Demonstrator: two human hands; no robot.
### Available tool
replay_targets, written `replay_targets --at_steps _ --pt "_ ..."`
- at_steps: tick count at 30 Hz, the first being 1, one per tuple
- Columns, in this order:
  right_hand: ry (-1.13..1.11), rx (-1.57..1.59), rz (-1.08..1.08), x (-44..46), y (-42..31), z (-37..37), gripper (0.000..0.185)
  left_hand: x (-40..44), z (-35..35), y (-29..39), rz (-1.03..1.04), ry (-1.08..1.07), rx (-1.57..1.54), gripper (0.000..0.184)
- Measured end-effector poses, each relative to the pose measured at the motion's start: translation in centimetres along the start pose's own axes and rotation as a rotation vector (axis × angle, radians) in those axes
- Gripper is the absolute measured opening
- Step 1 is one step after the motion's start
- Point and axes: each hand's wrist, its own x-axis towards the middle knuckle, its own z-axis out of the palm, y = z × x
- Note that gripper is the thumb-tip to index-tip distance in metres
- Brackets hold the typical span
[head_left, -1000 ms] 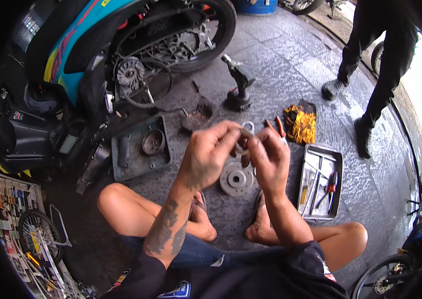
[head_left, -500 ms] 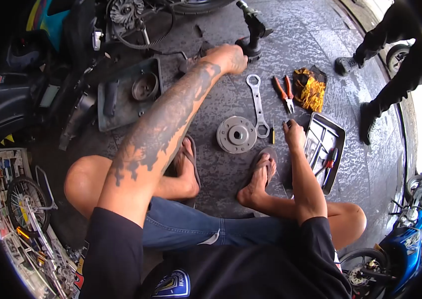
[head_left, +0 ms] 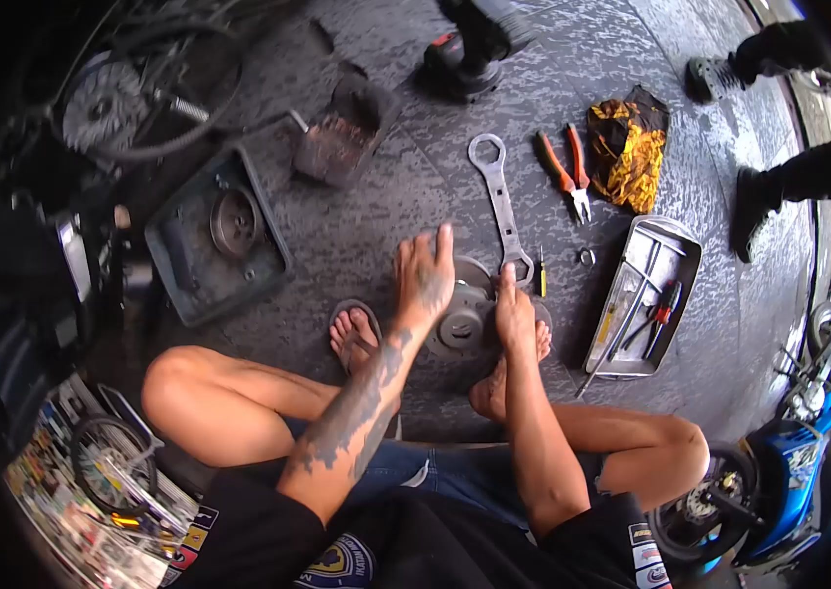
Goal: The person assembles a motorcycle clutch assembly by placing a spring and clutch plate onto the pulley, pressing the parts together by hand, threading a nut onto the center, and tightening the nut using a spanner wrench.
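My left hand (head_left: 425, 278) has its fingers stretched out at the left side of a round grey metal part (head_left: 461, 330). My right hand (head_left: 513, 309) is at the part's right side, beside the lower ring of a long double-ended wrench (head_left: 500, 199); its fingers are mostly curled, and what they hold, if anything, is hidden. A disc edge (head_left: 472, 267) shows behind the round part, between my hands. A small yellow-handled tool (head_left: 543, 279) and a small metal ring (head_left: 587, 257) lie to the right.
Orange-handled pliers (head_left: 564, 170), a black-yellow glove (head_left: 631, 147) and a tool tray (head_left: 594, 358) lie right. A dark tray (head_left: 278, 280) holds a round drum (head_left: 236, 224). A power tool (head_left: 461, 69) stands ahead. Another person's legs (head_left: 798, 187) and a blue motorcycle (head_left: 798, 481) are at right.
My left hand has come back from near the power tool to the round part. My right hand has moved left from beside the tool tray. The dark oblong piece is gone from the dark tray.
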Motion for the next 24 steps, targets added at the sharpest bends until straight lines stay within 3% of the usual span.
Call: replay_targets --at_steps 2,9,10,12,15,19,24 --pt "0.049 -0.007 0.036 -1.8 -2.3 -0.1 0.079 -1.3 0.2 0.0 -0.081 0.143 -0.224 0.062" --pt "0.252 0.139 0.035 -1.0 -2.0 2.7 0.064 -1.5 2.2 -1.7 -0.068 0.149 -0.145 0.051" --pt "0.31 0.113 0.0 -0.9 -1.8 3.0 0.061 -1.5 2.3 -1.4 -0.048 0.243 -0.11 0.047" --pt "0.401 0.027 -0.099 -0.6 -1.4 3.9 0.054 -1.2 2.5 -1.9 -0.073 0.236 -0.115 0.046" --pt "0.35 0.053 -0.029 1.1 -0.8 3.5 0.052 0.0 4.1 -2.1 -0.046 0.263 -0.099 0.046" --pt "0.498 -0.058 -0.055 2.5 -0.7 4.9 0.047 1.5 5.1 -2.2 -0.089 0.28 -0.119 0.048" --pt "0.455 -0.061 -0.096 2.8 -0.4 4.9 0.04 1.0 5.2 -2.7 -0.105 0.299 -0.146 0.048"
